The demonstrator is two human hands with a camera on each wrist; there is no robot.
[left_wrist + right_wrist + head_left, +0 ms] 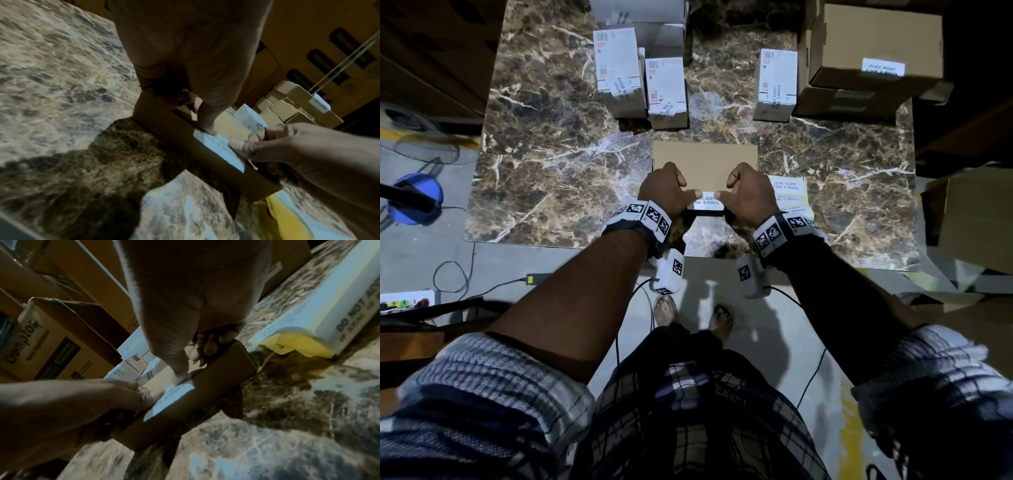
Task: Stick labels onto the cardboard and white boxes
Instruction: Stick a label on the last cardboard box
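A flat brown cardboard box [705,164] lies on the marble table [551,178] near its front edge. A white "DO NOT ACCEPT IF SEAL IS BROKEN" label [707,202] is folded over the box's near top edge and down its front face. My left hand [667,188] grips the box left of the label, its thumb pressing the label's left end [218,146]. My right hand [748,190] grips the box on the right, thumb on the label's right end [170,400]. Both hands' fingers curl onto the box top [216,381].
A sheet of spare labels on yellow backing [789,195] lies just right of the box. Three white boxes [619,72] [667,90] [775,84] stand further back, each bearing a label. Stacked cardboard boxes [876,44] fill the back right corner. Another carton [976,219] sits off the table's right.
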